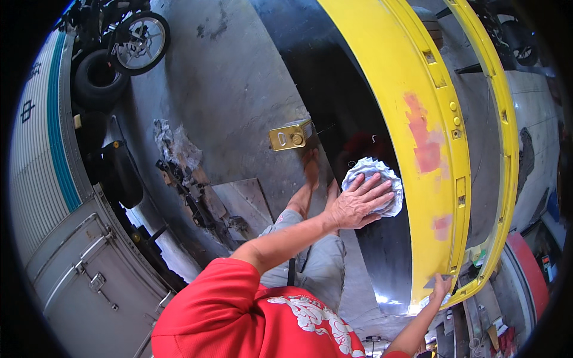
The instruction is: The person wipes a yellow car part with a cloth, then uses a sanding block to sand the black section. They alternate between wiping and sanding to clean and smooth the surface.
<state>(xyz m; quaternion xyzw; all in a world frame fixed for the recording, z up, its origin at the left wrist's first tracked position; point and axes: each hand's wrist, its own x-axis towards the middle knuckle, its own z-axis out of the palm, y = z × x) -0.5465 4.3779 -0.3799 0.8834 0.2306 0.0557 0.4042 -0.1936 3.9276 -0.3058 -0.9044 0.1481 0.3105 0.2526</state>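
Left hand flat on a crumpled wad, right hand at the near end of the yellow panel.
From my remote seat I see the left hand (358, 206) spread, palm down, over the pale crumpled wad (371, 166) on the glossy black band (352, 107), pressing rather than clutching it. The right hand (441, 288) has bent fingers by a thin grey piece (431, 283) at the panel's edge; I can't tell whether it grips. The wad looks light and soft, best held under a broad palm; the black surface seems slick, so it should slide easily. The long yellow panel (439, 194), lying beyond the left hand and reaching back to the right, looks stiff and awkward; I'd favour its rim over the reddish patches (427, 155).
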